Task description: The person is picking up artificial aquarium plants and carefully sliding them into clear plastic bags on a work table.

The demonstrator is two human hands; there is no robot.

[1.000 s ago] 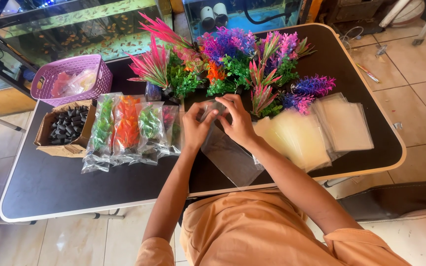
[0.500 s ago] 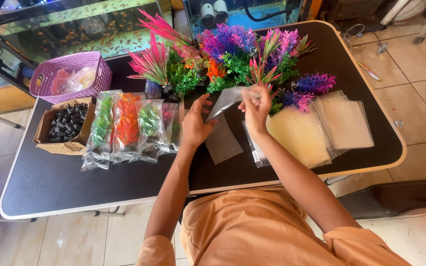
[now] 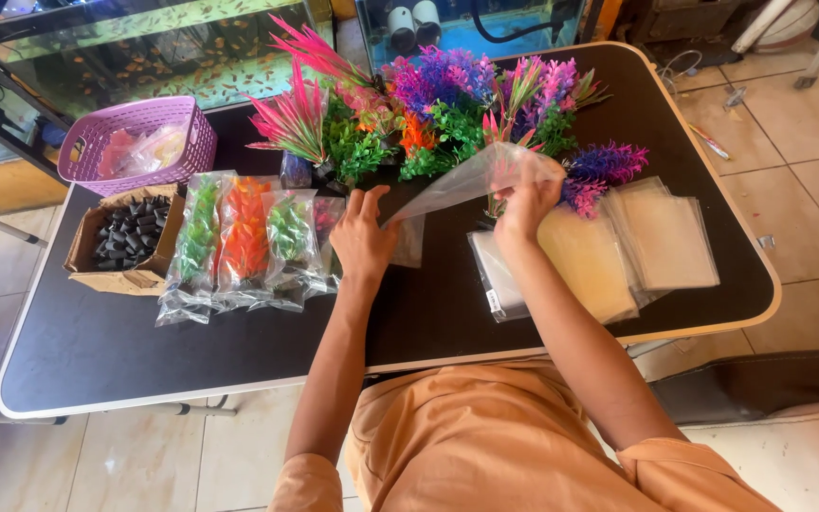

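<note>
- Pinched in the grip of the right hand (image 3: 528, 201) is a clear plastic bag (image 3: 471, 178), held up above the table (image 3: 239, 346) just in front of the bunch of plastic plants (image 3: 447, 109).
- One lower corner of the same bag is held by the fingers of the left hand (image 3: 360, 235), so the bag is stretched at a slant between the two hands.
- Both grips are closed on the bag; nothing else is held.
- Under the left hand, a flat clear bag (image 3: 409, 242) is seen lying on the table.
- Left of that hand, three packed bags (image 3: 239, 242) with green and orange plants are laid side by side, touching each other.
- Further left, a cardboard box (image 3: 125, 242) filled with small black pieces is placed, and behind it a purple basket (image 3: 139, 142).
- Right of the right hand, stacks of pale flat bags (image 3: 618, 242) are spread on the table.
- Behind the table, a fish tank (image 3: 144, 52) is visible.
</note>
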